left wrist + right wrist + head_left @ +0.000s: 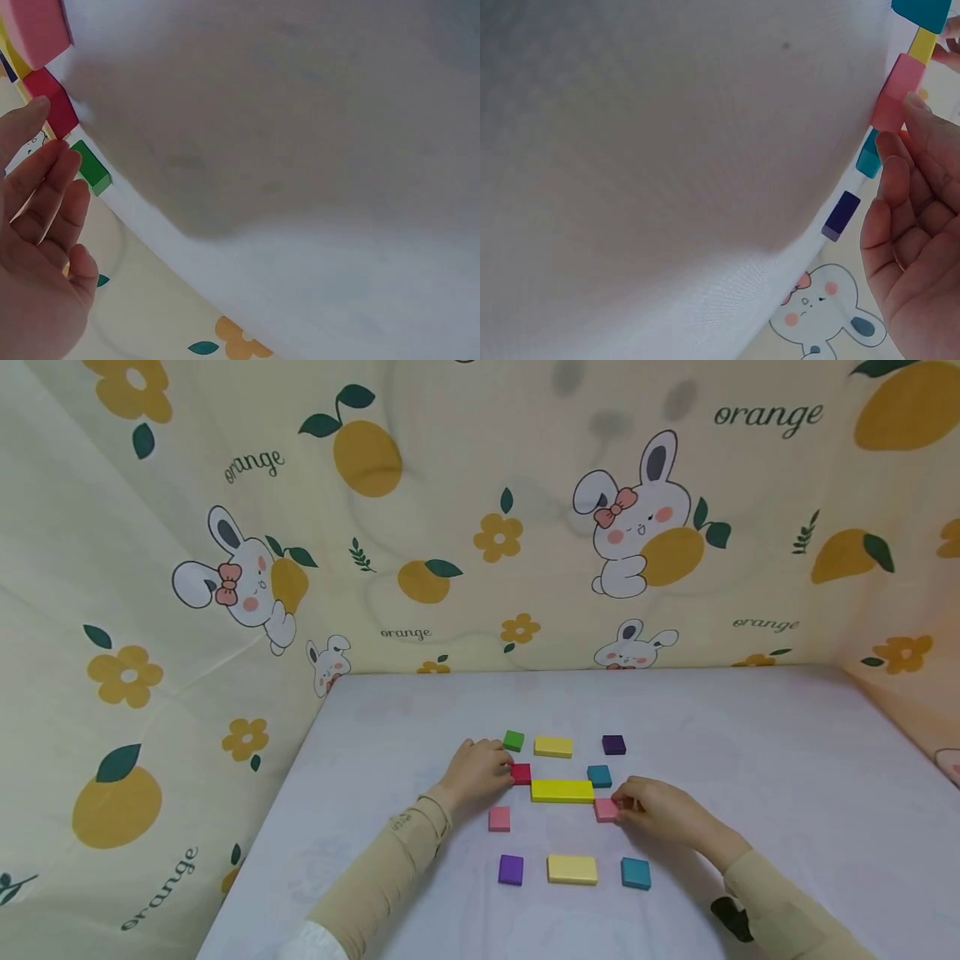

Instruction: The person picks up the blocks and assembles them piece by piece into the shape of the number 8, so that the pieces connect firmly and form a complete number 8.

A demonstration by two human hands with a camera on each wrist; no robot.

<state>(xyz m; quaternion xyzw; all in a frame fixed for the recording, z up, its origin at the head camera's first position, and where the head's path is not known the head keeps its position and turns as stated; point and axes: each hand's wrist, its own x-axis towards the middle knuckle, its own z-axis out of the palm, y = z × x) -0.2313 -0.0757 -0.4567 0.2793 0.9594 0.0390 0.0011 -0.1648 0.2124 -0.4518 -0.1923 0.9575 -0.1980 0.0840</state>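
At the left end of a long yellow block (562, 791) lies a red square block (521, 774). My left hand (478, 768) pinches it between thumb and forefinger, as the left wrist view also shows. By the yellow block's right end, a pink square block (606, 810) sits at its lower corner. The thumb and forefinger of my right hand (660, 810) pinch that pink block. Touching the upper right of the yellow block is a teal block (599, 776). Just beyond the left fingers lies a green block (513, 741).
Farther back are a yellow block (553, 747) and a dark purple block (613, 744). Nearer lie another pink block (499, 819), a purple block (511, 870), a pale yellow block (572, 869) and a second teal block (636, 873). A printed cloth (450, 460) hangs behind the white table (750, 735).
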